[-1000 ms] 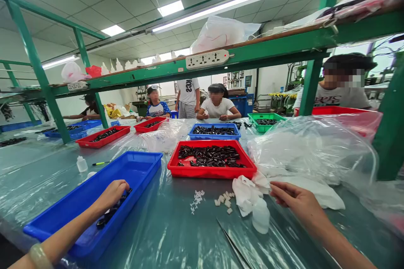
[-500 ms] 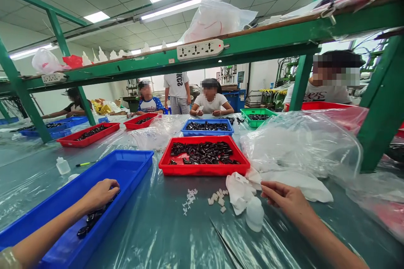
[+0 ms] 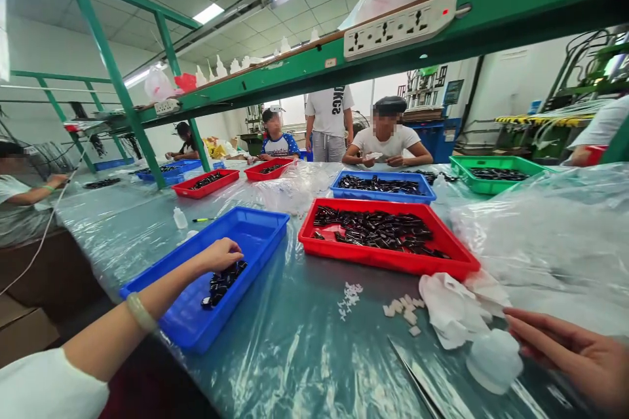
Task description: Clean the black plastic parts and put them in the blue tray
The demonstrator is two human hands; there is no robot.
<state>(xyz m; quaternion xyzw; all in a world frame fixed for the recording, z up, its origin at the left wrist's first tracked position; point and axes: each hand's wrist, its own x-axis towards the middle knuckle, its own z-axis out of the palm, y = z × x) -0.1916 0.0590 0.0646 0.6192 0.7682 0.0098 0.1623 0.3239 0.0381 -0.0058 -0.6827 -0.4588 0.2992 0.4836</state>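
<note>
My left hand (image 3: 223, 255) reaches into the long blue tray (image 3: 196, 339), over a row of glossy black parts (image 3: 221, 289). Its fingers curl down and press together; whatever is between them is hidden. At the right edge my right hand (image 3: 574, 353) hovers with fingers stretched out, nothing visible in them. Nearest to it are a whitish translucent cup-shaped piece (image 3: 495, 360) and a crumpled white cloth (image 3: 455, 311). A pair of tweezers (image 3: 415, 376) lies left of these. Behind it are small beige blocks (image 3: 405, 306) and a little pile of tiny white pieces (image 3: 350, 300).
A red tray (image 3: 388, 262) full of black parts stands ahead, with a blue tray (image 3: 383, 192) and a green tray (image 3: 491, 180) behind. Clear plastic sheeting (image 3: 540, 222) bulges at right. A green shelf beam (image 3: 304, 72) spans overhead. Several people sit or stand around the table.
The view has swung left, so the table's contents appear shifted right. My left hand is still over the black parts in the blue tray; my right hand remains beside the cup-shaped piece.
</note>
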